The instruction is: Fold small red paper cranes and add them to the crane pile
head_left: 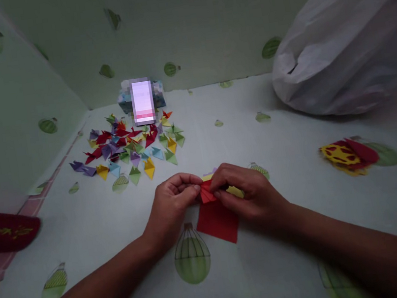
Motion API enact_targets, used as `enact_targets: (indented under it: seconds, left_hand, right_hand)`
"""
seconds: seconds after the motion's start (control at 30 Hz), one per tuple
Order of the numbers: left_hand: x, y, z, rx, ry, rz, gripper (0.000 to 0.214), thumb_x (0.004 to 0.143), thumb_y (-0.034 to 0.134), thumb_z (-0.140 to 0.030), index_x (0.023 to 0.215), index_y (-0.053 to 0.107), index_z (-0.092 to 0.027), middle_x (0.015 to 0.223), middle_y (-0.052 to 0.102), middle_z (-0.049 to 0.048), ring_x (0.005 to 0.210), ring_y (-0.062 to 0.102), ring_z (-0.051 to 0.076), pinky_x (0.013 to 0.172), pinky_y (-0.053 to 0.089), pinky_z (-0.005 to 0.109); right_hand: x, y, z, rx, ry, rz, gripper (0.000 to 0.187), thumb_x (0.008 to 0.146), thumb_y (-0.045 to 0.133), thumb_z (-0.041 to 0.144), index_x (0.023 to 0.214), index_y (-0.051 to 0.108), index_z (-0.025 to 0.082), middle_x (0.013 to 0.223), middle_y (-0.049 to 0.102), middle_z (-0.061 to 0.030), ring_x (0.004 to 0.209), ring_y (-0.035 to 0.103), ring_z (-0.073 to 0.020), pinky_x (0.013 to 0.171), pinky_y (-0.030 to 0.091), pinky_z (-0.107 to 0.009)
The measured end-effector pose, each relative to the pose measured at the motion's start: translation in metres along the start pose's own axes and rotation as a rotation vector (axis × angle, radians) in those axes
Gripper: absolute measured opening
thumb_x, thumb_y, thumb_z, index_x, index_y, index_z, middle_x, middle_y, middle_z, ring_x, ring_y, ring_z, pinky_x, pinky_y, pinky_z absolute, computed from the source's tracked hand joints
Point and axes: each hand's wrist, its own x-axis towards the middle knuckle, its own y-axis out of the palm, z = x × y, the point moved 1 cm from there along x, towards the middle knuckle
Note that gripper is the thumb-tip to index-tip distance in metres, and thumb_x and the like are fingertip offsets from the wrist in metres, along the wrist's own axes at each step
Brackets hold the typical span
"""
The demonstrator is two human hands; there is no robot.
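My left hand [173, 197] and my right hand [244, 189] meet at the middle of the table, fingers pinched together on a small folded red paper piece [206, 195]. Under them lies a flat red paper sheet [217, 222], with yellow and purple sheets [235, 192] peeking out beneath my right hand. Both hands are closed on the red fold.
A heap of several folded coloured paper pieces [129, 147] lies at the back left, in front of a small box [141, 97]. A white plastic bag [347, 47] fills the back right. A red-and-yellow paper item [348, 155] lies at right, a dark red pouch [1, 229] at left.
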Motion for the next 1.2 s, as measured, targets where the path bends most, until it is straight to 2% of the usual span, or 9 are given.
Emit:
enact_targets:
  seconds: [0.43, 0.63, 0.73, 0.93, 1.2]
  left_hand:
    - [0.0005, -0.0011, 0.0025, -0.042, -0.005, 0.037, 0.015, 0.077, 0.075, -0.025, 0.087, 0.071, -0.015, 0.08, 0.074, 0.0035, 0.073, 0.069, 0.014, 0.074, 0.055, 0.026]
    - [0.0006, -0.0014, 0.0023, 0.029, 0.029, -0.013, 0.017, 0.074, 0.079, -0.028, 0.083, 0.07, -0.015, 0.072, 0.07, -0.0002, 0.065, 0.063, 0.009, 0.064, 0.049, 0.02]
    - [-0.0004, -0.0004, -0.0007, 0.083, 0.066, -0.05, 0.016, 0.073, 0.079, -0.025, 0.081, 0.069, -0.016, 0.07, 0.068, -0.0009, 0.063, 0.061, 0.009, 0.061, 0.047, 0.02]
    - [-0.0013, 0.0012, -0.0051, 0.124, 0.135, -0.05, 0.015, 0.072, 0.079, -0.024, 0.082, 0.069, -0.016, 0.073, 0.069, -0.0005, 0.067, 0.062, 0.01, 0.063, 0.05, 0.02]
    - [-0.0017, 0.0005, -0.005, 0.114, 0.158, -0.054, 0.017, 0.073, 0.079, -0.021, 0.083, 0.067, -0.017, 0.07, 0.067, -0.0022, 0.065, 0.061, 0.008, 0.061, 0.049, 0.017]
  right_hand:
    - [-0.0001, -0.0002, -0.0005, -0.064, 0.001, 0.019, 0.016, 0.087, 0.05, 0.007, 0.087, 0.061, 0.018, 0.078, 0.063, -0.005, 0.072, 0.057, -0.0162, 0.064, 0.045, -0.03]
    - [-0.0005, -0.0002, 0.0, -0.037, 0.003, 0.05, 0.015, 0.089, 0.05, 0.01, 0.089, 0.062, 0.019, 0.082, 0.065, -0.0065, 0.076, 0.059, -0.0178, 0.068, 0.046, -0.032]
    - [-0.0013, -0.0003, -0.0003, 0.051, 0.09, 0.043, 0.013, 0.091, 0.051, 0.015, 0.087, 0.063, 0.019, 0.082, 0.066, -0.0052, 0.074, 0.059, -0.0162, 0.066, 0.046, -0.03]
    - [-0.0011, 0.0008, -0.0033, 0.355, 0.412, 0.001, 0.006, 0.087, 0.061, 0.023, 0.092, 0.061, 0.019, 0.078, 0.064, -0.0012, 0.067, 0.059, -0.0126, 0.058, 0.047, -0.024]
    - [-0.0009, 0.0038, -0.0047, 0.502, 0.514, 0.007, 0.01, 0.084, 0.063, 0.022, 0.092, 0.058, 0.019, 0.073, 0.059, 0.0013, 0.061, 0.058, -0.0109, 0.055, 0.046, -0.023]
